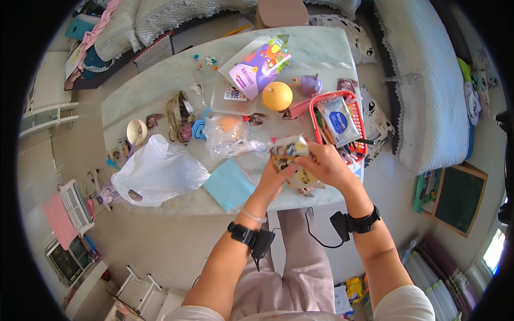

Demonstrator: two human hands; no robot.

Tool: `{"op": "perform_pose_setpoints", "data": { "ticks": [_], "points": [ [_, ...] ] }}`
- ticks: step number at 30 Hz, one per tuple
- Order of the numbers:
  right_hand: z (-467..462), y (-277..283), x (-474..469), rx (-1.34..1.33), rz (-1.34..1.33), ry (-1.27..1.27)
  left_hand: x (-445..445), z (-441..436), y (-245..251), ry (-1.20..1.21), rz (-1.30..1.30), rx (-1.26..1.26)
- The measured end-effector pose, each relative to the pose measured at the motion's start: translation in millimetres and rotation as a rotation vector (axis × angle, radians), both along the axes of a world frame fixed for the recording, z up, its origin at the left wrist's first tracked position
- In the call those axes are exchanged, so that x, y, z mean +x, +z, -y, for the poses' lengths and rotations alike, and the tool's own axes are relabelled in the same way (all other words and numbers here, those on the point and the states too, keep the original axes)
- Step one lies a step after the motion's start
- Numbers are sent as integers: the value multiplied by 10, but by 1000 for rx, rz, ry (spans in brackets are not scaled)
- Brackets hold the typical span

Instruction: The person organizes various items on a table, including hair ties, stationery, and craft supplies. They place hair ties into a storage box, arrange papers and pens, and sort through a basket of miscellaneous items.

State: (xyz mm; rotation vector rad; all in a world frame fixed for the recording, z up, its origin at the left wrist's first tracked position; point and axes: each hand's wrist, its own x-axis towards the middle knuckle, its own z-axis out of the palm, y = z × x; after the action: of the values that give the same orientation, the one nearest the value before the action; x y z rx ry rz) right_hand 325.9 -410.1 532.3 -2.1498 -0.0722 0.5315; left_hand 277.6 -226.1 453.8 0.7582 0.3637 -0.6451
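Above the front edge of the marble-look table, both my hands grip a colourful printed plastic packet. My left hand holds its lower left side, thumb across the front. On the right side, my right hand pinches it with thumb and fingers. What is inside the packet is hidden. Just beyond my right hand stands a red plastic basket with pens and a white-and-blue wipes packet. A light-blue folder or sheet lies left of my left hand.
A white plastic bag and a clear bag with something orange lie to the left. Farther back are a yellow ball-like object, a purple toy, a purple printed package, a clear plastic box and a cream bowl.
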Motion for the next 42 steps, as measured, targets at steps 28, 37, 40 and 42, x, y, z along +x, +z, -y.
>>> {"op": "perform_pose_setpoints", "data": {
  "ticks": [28,37,40,42],
  "points": [
    [-1146,-474,2991,-693,579,703,-20,-2219,-313,16,463,1239],
    [-758,875,981,135,210,131,1334,-2206,-250,204,518,1310],
    [-757,308,410,-46,-252,434,1537,-2120,-331,201,407,1283],
    [-930,-266,-69,366,-457,252,1588,-2079,-440,174,380,1299]
  ]
}}
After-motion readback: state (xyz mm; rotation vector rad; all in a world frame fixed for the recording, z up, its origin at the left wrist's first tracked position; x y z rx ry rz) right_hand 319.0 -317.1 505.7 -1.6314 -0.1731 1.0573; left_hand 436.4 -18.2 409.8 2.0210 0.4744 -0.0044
